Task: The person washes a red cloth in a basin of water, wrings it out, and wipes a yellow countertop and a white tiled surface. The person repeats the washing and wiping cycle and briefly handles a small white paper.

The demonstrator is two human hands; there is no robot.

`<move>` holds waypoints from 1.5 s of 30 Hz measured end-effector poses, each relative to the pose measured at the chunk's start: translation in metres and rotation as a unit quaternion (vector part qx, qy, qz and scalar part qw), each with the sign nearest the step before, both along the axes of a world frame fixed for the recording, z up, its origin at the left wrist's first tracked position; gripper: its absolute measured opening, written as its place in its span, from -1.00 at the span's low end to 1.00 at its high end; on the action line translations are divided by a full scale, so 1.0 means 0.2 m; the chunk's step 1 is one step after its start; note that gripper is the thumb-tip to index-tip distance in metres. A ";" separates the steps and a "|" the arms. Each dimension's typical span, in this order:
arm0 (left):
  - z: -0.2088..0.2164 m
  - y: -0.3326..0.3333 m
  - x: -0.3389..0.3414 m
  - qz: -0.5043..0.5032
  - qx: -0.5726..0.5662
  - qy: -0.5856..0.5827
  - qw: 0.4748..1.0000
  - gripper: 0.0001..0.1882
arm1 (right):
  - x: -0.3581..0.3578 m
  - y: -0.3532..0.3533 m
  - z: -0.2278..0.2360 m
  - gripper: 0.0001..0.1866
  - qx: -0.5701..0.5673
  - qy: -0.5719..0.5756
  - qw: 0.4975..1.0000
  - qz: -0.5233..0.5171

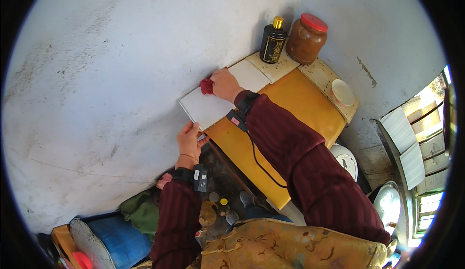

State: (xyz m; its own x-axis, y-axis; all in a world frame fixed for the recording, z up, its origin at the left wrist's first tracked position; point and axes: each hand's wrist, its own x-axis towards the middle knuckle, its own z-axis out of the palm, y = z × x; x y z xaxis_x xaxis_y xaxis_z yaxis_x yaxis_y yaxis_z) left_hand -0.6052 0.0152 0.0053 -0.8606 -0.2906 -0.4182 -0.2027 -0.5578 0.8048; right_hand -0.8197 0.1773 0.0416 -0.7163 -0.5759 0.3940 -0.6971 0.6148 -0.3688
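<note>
My right hand (pixel 225 84) is closed around a crumpled red cloth (pixel 207 86), pressed onto a white tile (pixel 203 108) by the wall. The tile lies at the left end of a yellow-topped table (pixel 296 102). My left hand (pixel 189 143) pinches the tile's near left corner, with the thumb at its edge and other fingers lower down, partly hidden. Beyond the right hand another white tile (pixel 248 75) continues along the wall. Both wrists carry black straps with small boxes, and a cable runs from the right one.
A dark bottle with a gold cap (pixel 273 41) and a red-lidded brown jar (pixel 306 39) stand on speckled tiles at the far corner. A white bowl (pixel 342 92) sits near the right edge. Below left is a blue drum (pixel 118 237); a metal pot (pixel 387 203) is lower right.
</note>
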 end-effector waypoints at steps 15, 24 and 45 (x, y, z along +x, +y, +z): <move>-0.01 0.00 0.00 -0.002 -0.016 -0.019 1.000 -0.71 | -0.02 0.03 -0.01 -0.71 0.042 -0.017 0.967 -0.252; 0.01 -0.01 0.00 -0.006 -0.016 -0.025 1.000 -0.70 | -0.01 0.03 -0.01 -0.76 0.035 -0.069 0.994 -0.083; -0.01 -0.02 -0.01 -0.009 -0.013 -0.029 0.999 -0.70 | 0.39 0.17 -0.10 -0.88 0.034 0.146 0.987 0.052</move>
State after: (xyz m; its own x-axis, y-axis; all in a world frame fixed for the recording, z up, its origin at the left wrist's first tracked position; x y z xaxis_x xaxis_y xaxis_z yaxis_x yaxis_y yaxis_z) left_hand -0.6078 0.0108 0.0035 -0.8404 -0.2873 -0.4596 -0.2588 -0.5323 0.8060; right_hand -0.7422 0.2105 0.0215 -0.5136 -0.6716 0.5340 -0.8279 0.5513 -0.1030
